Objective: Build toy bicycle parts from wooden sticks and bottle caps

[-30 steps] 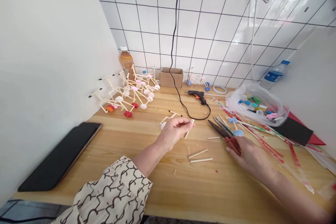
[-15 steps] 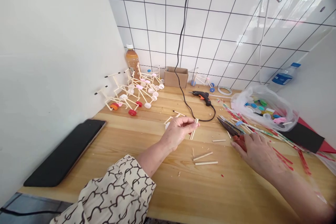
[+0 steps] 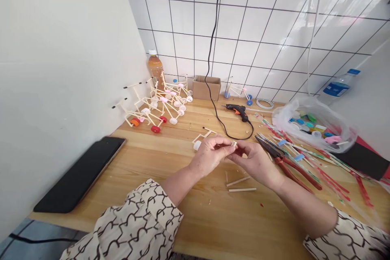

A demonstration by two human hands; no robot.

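My left hand (image 3: 210, 155) pinches short pale sticks (image 3: 234, 144), whose ends show between the fingertips. My right hand (image 3: 257, 162) meets it there, its fingers closed on the same sticks; their lower part is hidden. Just below the hands, two loose sticks (image 3: 242, 189) (image 3: 237, 181) lie on the wooden table (image 3: 201, 219). Right of my right hand rest the red-handled scissors (image 3: 289, 164), blades toward the upper left. Behind my left hand is a small stick frame (image 3: 207, 132) with a white wheel (image 3: 197, 145).
Several stick frames with bottle-cap wheels (image 3: 155, 128) stand at the back left by a bottle (image 3: 155, 67). A cardboard box (image 3: 206, 88), black glue gun (image 3: 239, 110) with cord, bag of caps (image 3: 313, 126) and coloured strips (image 3: 335, 183) lie farther back and right. A black phone-like slab (image 3: 79, 174) lies left.
My right hand has let go of the scissors and moved left to my left hand, onto the sticks. The scissors now lie on the table. The view has shifted slightly.
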